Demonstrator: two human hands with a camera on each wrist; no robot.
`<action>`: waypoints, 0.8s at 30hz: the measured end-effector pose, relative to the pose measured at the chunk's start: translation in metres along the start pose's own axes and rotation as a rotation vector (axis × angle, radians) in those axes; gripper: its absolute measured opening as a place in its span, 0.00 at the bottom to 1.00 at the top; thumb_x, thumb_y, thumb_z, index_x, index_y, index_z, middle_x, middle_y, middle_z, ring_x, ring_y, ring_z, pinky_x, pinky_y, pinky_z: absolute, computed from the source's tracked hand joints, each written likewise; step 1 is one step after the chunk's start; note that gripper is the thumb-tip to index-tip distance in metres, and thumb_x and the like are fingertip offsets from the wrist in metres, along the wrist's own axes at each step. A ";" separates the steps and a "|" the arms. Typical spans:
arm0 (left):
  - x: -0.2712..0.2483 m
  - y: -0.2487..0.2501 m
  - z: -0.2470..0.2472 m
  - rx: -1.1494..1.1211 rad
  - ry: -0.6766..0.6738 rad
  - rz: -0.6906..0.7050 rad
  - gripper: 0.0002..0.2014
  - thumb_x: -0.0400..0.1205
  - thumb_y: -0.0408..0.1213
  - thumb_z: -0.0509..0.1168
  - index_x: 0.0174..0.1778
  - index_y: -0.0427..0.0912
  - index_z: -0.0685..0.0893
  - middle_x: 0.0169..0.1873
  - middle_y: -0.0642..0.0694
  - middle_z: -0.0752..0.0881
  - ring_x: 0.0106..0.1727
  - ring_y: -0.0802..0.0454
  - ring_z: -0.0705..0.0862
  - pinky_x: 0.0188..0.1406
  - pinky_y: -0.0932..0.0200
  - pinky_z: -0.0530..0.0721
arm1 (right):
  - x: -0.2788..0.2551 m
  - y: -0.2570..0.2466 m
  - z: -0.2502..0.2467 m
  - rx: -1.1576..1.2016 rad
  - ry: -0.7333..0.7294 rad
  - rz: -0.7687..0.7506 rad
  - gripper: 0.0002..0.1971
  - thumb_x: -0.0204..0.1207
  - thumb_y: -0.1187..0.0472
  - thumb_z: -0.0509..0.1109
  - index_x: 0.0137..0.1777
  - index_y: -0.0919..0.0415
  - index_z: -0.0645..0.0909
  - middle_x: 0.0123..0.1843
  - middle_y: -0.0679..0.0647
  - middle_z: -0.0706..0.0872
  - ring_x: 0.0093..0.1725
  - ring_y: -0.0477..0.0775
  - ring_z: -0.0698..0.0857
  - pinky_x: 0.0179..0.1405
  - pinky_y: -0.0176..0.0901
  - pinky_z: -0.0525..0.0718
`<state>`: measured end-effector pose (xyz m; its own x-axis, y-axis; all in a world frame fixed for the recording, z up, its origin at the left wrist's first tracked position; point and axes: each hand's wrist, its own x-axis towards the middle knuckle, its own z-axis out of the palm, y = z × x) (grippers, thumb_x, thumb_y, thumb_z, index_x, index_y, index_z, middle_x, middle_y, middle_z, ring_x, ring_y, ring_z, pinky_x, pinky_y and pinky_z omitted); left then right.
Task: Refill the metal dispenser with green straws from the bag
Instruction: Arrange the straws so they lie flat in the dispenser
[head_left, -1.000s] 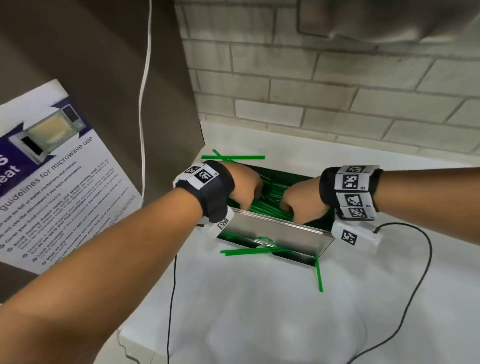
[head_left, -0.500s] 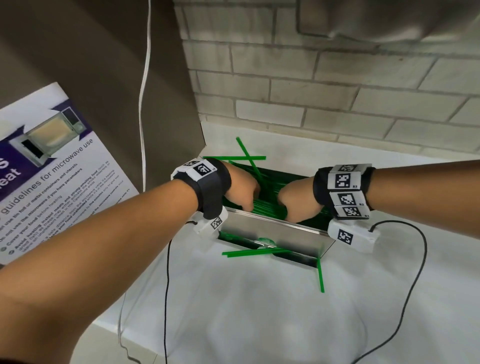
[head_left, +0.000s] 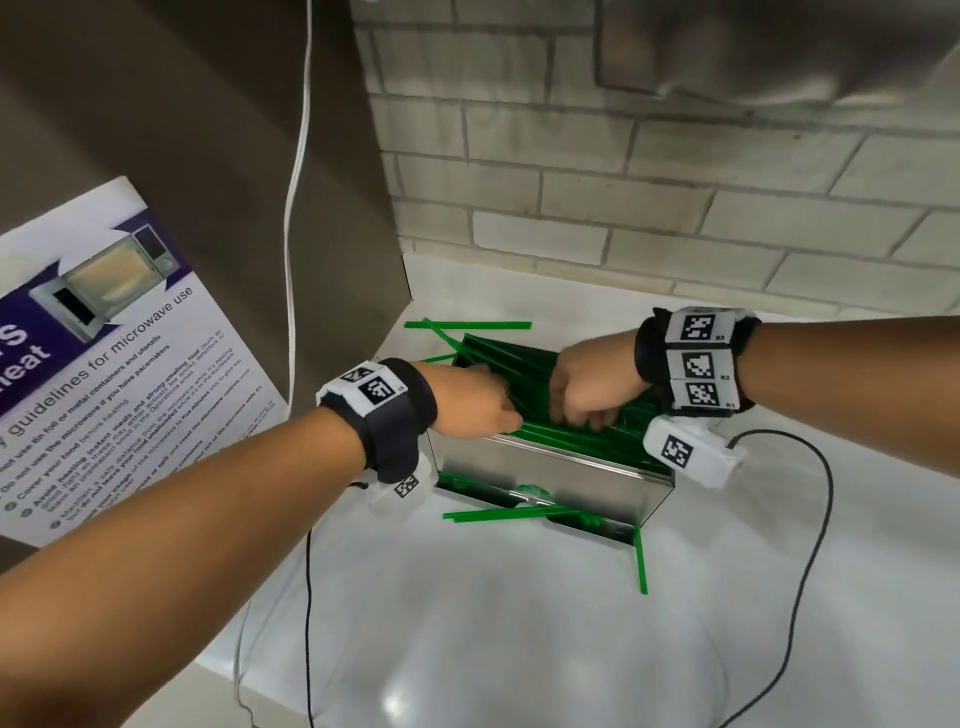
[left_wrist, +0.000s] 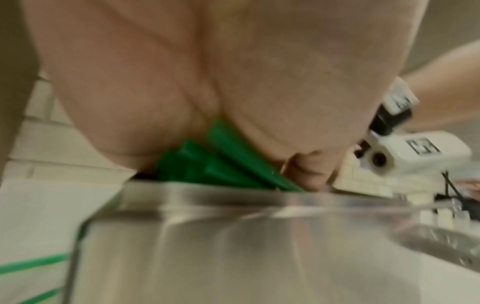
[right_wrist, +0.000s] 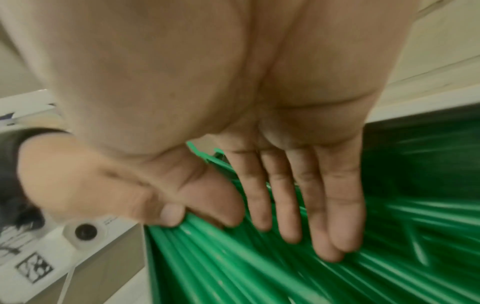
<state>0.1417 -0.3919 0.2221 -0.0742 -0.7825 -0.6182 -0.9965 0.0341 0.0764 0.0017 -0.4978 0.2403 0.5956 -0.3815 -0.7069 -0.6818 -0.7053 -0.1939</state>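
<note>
Around me, at the left edge of the head view, a microwave-use poster (head_left: 98, 353) leans against a brown panel, with a white cord (head_left: 297, 208) hanging down the frame's upper middle; a brick wall (head_left: 675, 182) fills the upper right. A black cable (head_left: 810, 519) loops across the white counter (head_left: 519, 649) at the right of the frame. Loose straws lie outside the box: a few on the counter above its far left corner (head_left: 467, 326), two across the slot at its lower front (head_left: 498, 514), and one sticking out at its lower right corner (head_left: 640, 564). My two wrists with their tagged bands cover much of the box's open top.

The metal dispenser (head_left: 550, 475) sits in the middle of the frame, open at the top and packed with green straws (head_left: 587, 434) lying lengthwise.

My left hand (head_left: 467, 400) is at the box's left end; the left wrist view is blurred, showing straw ends (left_wrist: 221, 162) under my palm and one fingertip bent over the steel rim, so I can't say whether I grip them. My right hand (head_left: 587, 387) is over the middle of the pile; my fingers (right_wrist: 337, 205) are straight and close together, tips pressing on the straws (right_wrist: 233, 263), thumb against them, holding nothing
</note>
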 end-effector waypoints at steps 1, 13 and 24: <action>-0.002 -0.001 0.004 0.031 0.018 0.022 0.22 0.90 0.50 0.48 0.45 0.40 0.80 0.57 0.39 0.77 0.64 0.43 0.72 0.65 0.44 0.72 | 0.003 -0.004 -0.003 0.045 0.046 -0.013 0.16 0.81 0.63 0.68 0.67 0.64 0.83 0.46 0.62 0.93 0.45 0.58 0.93 0.55 0.50 0.91; 0.002 0.003 0.000 -0.009 0.095 0.003 0.19 0.89 0.46 0.52 0.50 0.36 0.84 0.43 0.38 0.85 0.42 0.42 0.80 0.45 0.52 0.80 | 0.019 -0.037 -0.001 0.088 0.282 -0.147 0.18 0.79 0.74 0.58 0.63 0.57 0.80 0.49 0.59 0.91 0.46 0.61 0.91 0.47 0.52 0.91; 0.005 0.010 -0.002 0.207 0.046 -0.053 0.26 0.91 0.47 0.44 0.66 0.33 0.79 0.65 0.30 0.77 0.63 0.36 0.72 0.56 0.47 0.68 | 0.006 -0.029 -0.020 0.324 0.468 -0.246 0.17 0.73 0.71 0.76 0.58 0.55 0.80 0.44 0.54 0.89 0.41 0.63 0.93 0.43 0.58 0.93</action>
<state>0.1311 -0.3972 0.2214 -0.0247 -0.8137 -0.5807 -0.9860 0.1156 -0.1200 0.0332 -0.4920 0.2556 0.8248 -0.5040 -0.2561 -0.5513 -0.6167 -0.5619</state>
